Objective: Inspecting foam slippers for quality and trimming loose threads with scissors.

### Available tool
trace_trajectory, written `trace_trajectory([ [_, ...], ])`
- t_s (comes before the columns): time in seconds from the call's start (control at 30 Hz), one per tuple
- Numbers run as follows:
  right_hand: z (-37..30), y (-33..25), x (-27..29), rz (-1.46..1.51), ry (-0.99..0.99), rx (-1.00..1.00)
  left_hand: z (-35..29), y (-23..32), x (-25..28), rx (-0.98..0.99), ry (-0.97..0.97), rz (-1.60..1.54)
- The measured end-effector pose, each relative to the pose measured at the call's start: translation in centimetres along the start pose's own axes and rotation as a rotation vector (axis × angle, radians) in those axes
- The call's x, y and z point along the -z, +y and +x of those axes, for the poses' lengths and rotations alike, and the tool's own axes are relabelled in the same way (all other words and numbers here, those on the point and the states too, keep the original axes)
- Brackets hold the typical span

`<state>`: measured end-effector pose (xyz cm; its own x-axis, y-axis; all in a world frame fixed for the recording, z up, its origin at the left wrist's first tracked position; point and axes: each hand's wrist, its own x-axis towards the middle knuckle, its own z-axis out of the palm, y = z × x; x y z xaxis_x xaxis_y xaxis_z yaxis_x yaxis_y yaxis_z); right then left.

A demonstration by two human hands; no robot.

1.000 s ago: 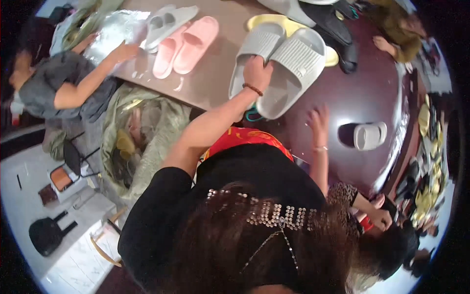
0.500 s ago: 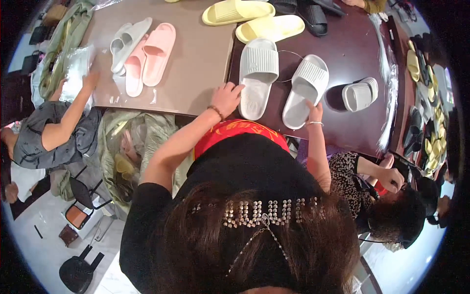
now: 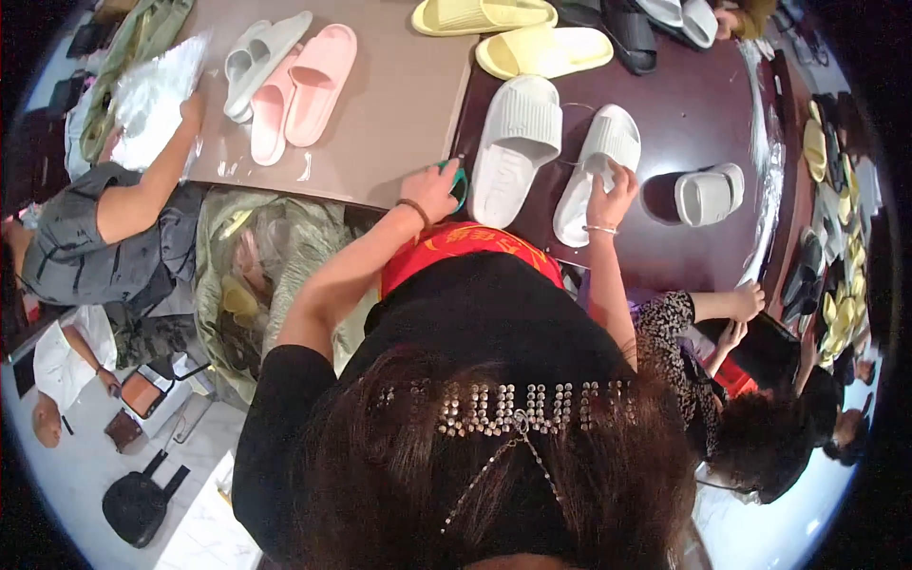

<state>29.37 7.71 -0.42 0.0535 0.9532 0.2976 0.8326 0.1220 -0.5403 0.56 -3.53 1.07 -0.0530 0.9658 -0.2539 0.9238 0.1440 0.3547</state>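
Two light grey slide slippers with ribbed straps lie side by side before me, heels toward me. A thin cord loops between their straps. My right hand is over the right slipper, its fingers bent closed at the rear edge of the strap and hiding part of the footbed. Beside the heel of the left slipper, my left hand is closed round a small green thing with a curved rim. Most of that thing is hidden, so its kind cannot be made out.
Yellow slippers and black slippers lie at the far side. A pink pair and a grey pair are left on the brown board; another grey pair is right. Co-workers sit on both sides. A plastic-lined sack stands below.
My left hand has left the left slipper's edge and now has the green thing in it. My right hand has shifted from the right slipper's heel edge up toward its strap.
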Motion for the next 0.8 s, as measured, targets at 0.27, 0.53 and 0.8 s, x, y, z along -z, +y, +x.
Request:
trace_trajectory([
  [0.27, 3.0, -1.7, 1.8, -0.134, -0.198, -0.259, -1.8, -4.3, 3.2, 0.349, -0.041, -0.841],
  [0.53, 2.5, -0.6, 0.6, 0.025, -0.053, -0.211, 2.7, 4.5, 4.2, -0.293, -0.296, -1.117],
  [0.8, -1.7, -1.5, -0.2, 0.439, -0.042, -0.4, 5.9, 8.3, -1.2, -0.23, -0.795, -1.064],
])
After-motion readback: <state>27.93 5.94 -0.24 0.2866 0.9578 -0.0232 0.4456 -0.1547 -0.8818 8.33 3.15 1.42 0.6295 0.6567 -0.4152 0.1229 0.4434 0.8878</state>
